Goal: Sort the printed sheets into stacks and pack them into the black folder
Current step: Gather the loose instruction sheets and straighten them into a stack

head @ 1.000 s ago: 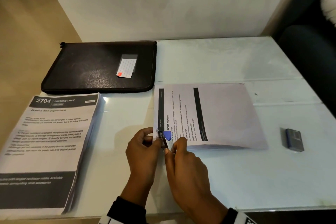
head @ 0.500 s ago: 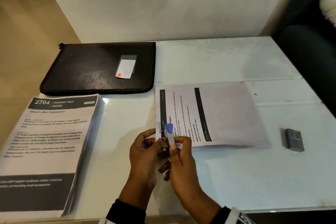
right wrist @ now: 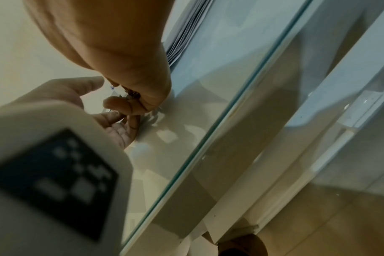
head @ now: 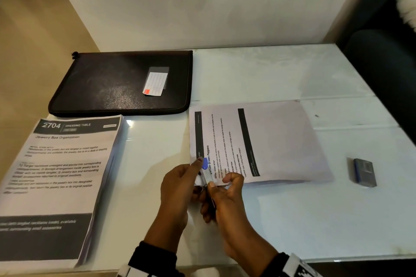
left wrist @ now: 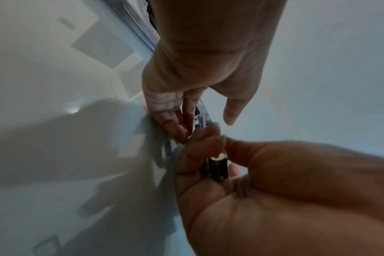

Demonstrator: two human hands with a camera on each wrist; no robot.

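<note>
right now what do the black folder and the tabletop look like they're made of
Black folder: looks like faux leather or textured vinyl, a pebbled surface with soft sheen and a stitched edge; which one is unclear. Tabletop: glossy white, probably glass, since it mirrors light and shadows.

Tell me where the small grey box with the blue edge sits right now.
In the head view, the small grey box lies alone on the white table, right of the Green Peppers stack.

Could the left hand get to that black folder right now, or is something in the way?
Probably yes. The folder lies uncovered on the table, with bare surface between. But the left hand is busy pinching the sheets' corner by a small tool, so it must let go first.
</note>
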